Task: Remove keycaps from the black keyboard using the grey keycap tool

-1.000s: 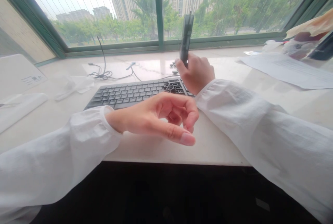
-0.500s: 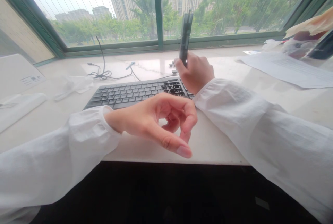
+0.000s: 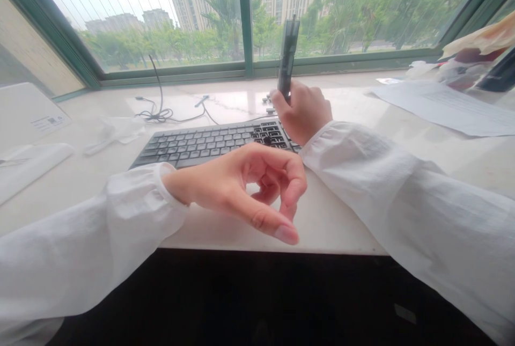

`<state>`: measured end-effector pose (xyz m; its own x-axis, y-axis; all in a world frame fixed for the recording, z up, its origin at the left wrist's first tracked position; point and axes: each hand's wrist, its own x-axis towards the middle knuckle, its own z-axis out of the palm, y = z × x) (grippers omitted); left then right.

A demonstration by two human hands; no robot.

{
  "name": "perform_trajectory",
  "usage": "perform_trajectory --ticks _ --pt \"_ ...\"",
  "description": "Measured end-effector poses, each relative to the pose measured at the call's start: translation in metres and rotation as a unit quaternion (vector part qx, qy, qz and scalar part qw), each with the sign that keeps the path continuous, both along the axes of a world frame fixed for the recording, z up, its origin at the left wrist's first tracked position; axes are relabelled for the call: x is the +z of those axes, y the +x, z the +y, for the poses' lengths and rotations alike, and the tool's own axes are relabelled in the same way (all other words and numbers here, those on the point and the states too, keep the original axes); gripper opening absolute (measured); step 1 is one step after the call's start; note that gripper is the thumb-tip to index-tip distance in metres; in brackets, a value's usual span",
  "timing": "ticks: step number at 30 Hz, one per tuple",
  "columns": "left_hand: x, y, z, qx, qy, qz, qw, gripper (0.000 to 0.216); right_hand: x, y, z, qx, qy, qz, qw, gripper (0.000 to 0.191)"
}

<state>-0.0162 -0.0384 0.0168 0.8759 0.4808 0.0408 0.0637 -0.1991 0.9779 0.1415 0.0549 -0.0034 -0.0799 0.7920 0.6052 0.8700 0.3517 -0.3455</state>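
A dark grey keyboard (image 3: 197,145) lies on the white sill. At its right part keys are off and the black bare sockets (image 3: 267,134) show. Above that part, my right hand (image 3: 303,112) is closed around a dark, partly see-through stick-shaped tool (image 3: 288,59) that stands nearly upright; its lower end is hidden. Just left of this hand lie several small loose keycaps (image 3: 270,111). My left hand (image 3: 245,188) hovers in front of the keyboard over the sill's near edge, fingers curled and thumb apart, with nothing in it.
A black cable (image 3: 159,114) lies coiled behind the keyboard. To the left are a clear plastic wrapper (image 3: 110,131) and a white box (image 3: 30,112). Paper sheets (image 3: 446,104) and plastic bags (image 3: 458,72) lie at the right. A green-framed window (image 3: 247,19) rises behind the sill.
Almost nothing differs. Both hands have shifted very slightly to the right, the tool along with the right hand.
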Motion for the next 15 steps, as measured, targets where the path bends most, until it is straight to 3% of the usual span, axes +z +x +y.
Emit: perform_trajectory --ticks 15 --pt "0.0004 0.0003 -0.0001 -0.008 0.016 0.002 1.000 0.032 -0.0007 0.0004 0.0001 -0.005 -0.006 -0.004 1.000 0.040"
